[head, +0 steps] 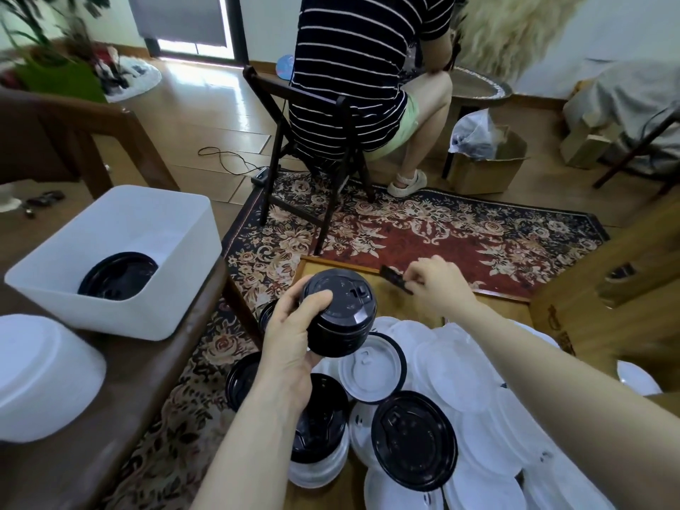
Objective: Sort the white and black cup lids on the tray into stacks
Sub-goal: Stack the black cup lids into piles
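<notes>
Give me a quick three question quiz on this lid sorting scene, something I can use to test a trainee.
1. True or false: the left hand holds a stack of white lids.
2. What lies inside the white bin on the left?
A. white lids
B. black lids
C. a bowl
3. Fill in: the right hand pinches a black lid at the far edge of the wooden ____.

Key:
1. False; it grips the black lid stack.
2. B, the black lids in the bin.
3. Tray; the pinched lid is seen edge-on.

Home living room: patterned rug (423, 230), wood floor (206, 115), folding chair (294, 149), potted plant (48, 42), wooden table (121, 392).
</notes>
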A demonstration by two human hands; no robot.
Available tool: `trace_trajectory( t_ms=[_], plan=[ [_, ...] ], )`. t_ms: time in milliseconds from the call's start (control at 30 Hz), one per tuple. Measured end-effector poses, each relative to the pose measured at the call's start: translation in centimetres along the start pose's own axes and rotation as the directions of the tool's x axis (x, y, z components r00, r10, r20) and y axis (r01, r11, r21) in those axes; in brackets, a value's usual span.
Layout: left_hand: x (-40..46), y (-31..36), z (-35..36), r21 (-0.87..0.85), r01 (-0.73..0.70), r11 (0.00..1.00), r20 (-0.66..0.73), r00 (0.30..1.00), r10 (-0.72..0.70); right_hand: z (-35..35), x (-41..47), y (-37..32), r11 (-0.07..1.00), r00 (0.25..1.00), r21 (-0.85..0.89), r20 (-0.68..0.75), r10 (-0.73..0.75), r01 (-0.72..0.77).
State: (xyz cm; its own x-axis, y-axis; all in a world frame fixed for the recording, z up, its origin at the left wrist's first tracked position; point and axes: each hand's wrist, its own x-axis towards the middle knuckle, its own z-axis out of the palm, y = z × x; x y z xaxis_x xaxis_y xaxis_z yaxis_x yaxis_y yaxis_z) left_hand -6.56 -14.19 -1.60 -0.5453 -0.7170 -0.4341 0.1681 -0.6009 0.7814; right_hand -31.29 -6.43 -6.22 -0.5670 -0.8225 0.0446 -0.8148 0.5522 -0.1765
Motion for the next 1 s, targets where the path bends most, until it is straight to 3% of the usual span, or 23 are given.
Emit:
trace_trajectory(
  t_ms=[67,167,300,367,433,600,833,900,1000],
  plan=[
    [0.0,0.1,0.0,-0.011,-0.001,1.0,0.002,1.0,0.001,-1.8,-0.8,-0.6,0.877,0.976,0.447,-0.036,0.215,-0.176],
    [-0.1,0.1,0.4,-0.016,-0.007,1.0,0.015,1.0,0.008,-5.0,-3.1,-1.9,0.429,0.918,0.874,0.046,0.393,-0.227],
    [-0.4,-0.2,1.1,-0.008,-0.004,1.0,0.032,0.999,0.004,-8.2,-7.0,-3.8,-0.111,0.929,0.974,0.223,0.295,-0.198],
    [-0.7,-0.3,1.2,0.008,0.002,1.0,0.048,0.999,-0.002,-8.8,-8.8,-4.9,-0.244,0.942,0.941,0.282,0.183,-0.234],
    [-1.0,-0.4,1.3,0.016,0.006,1.0,0.067,0.998,-0.007,-8.7,-10.1,-6.1,-0.274,0.94,0.921,0.319,0.12,-0.278],
    [-1.8,-0.3,1.3,0.001,0.025,1.0,0.146,0.989,-0.024,-7.8,-11.8,-7.8,-0.297,0.912,0.893,0.389,0.132,-0.338],
    [-2.5,-0.3,1.2,0.025,0.021,0.999,0.212,0.977,-0.026,-7.4,-13.2,-9.1,-0.276,0.93,0.936,0.283,0.233,-0.216],
    [-2.6,-0.4,1.2,0.023,0.025,0.999,0.215,0.976,-0.03,-7.4,-13.3,-9.4,-0.226,0.933,0.956,0.245,0.263,-0.187],
    [-2.8,-0.4,1.0,0.046,0.023,0.999,0.226,0.974,-0.032,-7.4,-13.6,-9.6,-0.031,0.937,0.985,0.17,0.305,-0.169]
  ],
)
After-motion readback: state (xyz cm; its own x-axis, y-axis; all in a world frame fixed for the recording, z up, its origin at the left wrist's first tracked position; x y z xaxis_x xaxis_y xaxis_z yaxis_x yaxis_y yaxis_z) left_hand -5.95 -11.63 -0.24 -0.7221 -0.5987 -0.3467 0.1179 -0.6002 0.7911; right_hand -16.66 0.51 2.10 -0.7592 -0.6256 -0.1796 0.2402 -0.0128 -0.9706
